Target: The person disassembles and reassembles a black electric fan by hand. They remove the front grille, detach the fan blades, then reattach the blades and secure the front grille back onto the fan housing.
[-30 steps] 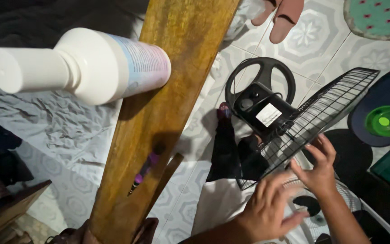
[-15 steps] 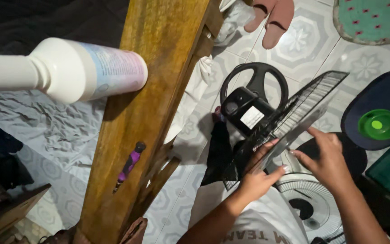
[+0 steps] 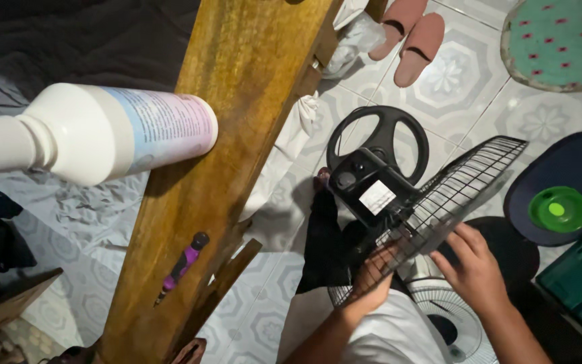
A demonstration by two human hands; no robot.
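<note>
A black wire fan grille point(image 3: 463, 185) is held tilted on edge over the tiled floor. My left hand point(image 3: 370, 278) grips its lower rim, with the fingers showing through the wires. My right hand point(image 3: 476, 269) holds the same rim a little further right. Just behind the grille sits a black fan motor housing point(image 3: 370, 192) with a white label, joined to a black ring-shaped part point(image 3: 378, 138). A white fan grille point(image 3: 442, 307) lies beneath my hands, partly hidden by them.
A long wooden board point(image 3: 237, 135) runs diagonally on the left, with a white bottle point(image 3: 116, 141) and a purple-handled screwdriver point(image 3: 182, 265) on it. Pink slippers point(image 3: 409, 37), a green mat point(image 3: 560, 40), a dark lid with a green disc point(image 3: 560, 209) and a green bin point(image 3: 580, 286) surround me.
Both hands went from reaching toward the black grille to gripping its lower rim. The left hand slid behind the wires. The view shifted slightly.
</note>
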